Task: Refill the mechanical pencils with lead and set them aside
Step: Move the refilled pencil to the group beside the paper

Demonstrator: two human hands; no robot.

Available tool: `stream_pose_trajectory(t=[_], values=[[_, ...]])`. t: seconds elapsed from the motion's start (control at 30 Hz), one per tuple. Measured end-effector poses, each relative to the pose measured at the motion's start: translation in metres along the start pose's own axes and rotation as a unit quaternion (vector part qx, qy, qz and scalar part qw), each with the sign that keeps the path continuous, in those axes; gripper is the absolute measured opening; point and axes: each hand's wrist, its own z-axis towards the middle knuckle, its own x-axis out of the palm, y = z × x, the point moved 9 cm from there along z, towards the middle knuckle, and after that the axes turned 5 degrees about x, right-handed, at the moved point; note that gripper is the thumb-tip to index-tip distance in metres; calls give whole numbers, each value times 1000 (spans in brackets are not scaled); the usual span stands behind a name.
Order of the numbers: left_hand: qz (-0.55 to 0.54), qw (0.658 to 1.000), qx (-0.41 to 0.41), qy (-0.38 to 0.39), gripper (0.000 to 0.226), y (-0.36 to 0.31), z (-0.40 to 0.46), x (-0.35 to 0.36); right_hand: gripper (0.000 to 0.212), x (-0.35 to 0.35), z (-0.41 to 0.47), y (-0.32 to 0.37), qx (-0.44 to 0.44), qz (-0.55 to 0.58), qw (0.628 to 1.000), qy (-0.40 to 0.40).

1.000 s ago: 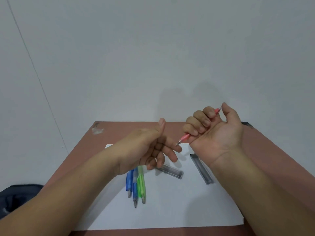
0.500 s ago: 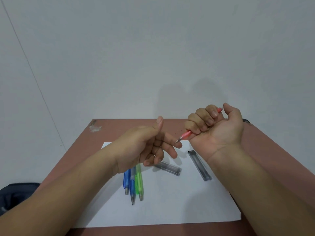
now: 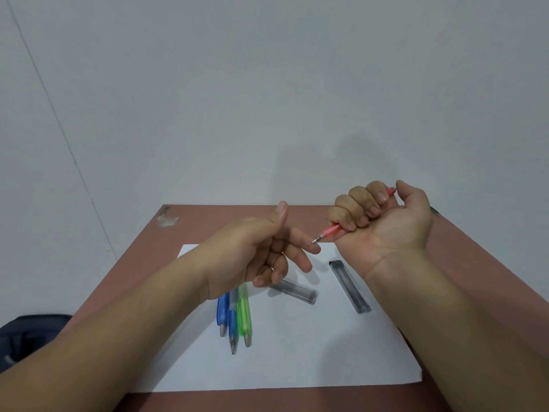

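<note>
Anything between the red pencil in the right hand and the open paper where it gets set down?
Nothing visible blocks it. The lead case lies on the paper below the right hand gripping the red pencil.

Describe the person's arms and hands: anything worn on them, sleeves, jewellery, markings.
Both forearms are bare as far as the view shows, with no sleeves in sight. The left hand and right hand wear no gloves, and no rings, watch or bracelets are visible. No markings can be made out.

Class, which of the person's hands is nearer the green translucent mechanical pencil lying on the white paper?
Left. The left hand hovers just above the green translucent mechanical pencil; the right hand is raised far to its right.
</note>
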Motion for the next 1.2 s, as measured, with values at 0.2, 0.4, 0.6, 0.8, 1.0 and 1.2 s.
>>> stream_pose_trajectory(t=[0.2, 0.4, 0.6, 0.8, 1.0, 1.2], values=[[0, 1000, 4, 1, 68, -1, 0, 0, 40, 2, 0, 1, -1, -6, 1000, 7], [0, 1000, 3, 3, 69, 0, 0, 1, 37, 2, 1, 1, 1, -4, 1000, 11], [2, 1000, 4, 2, 68, -1, -1, 0, 40, 3, -1, 1, -2, -3, 1000, 10], [9, 1000, 15, -5, 46, -2, -3, -1, 38, 3, -1, 0, 3, 6, 1000, 9], [93, 994, 40, -38, 15, -7, -5, -3, 39, 3, -2, 0, 3, 20, 1000, 6], [91, 991, 55, -77, 12, -9, -3, -2, 39, 4, -3, -3, 5, 24, 1000, 9]])
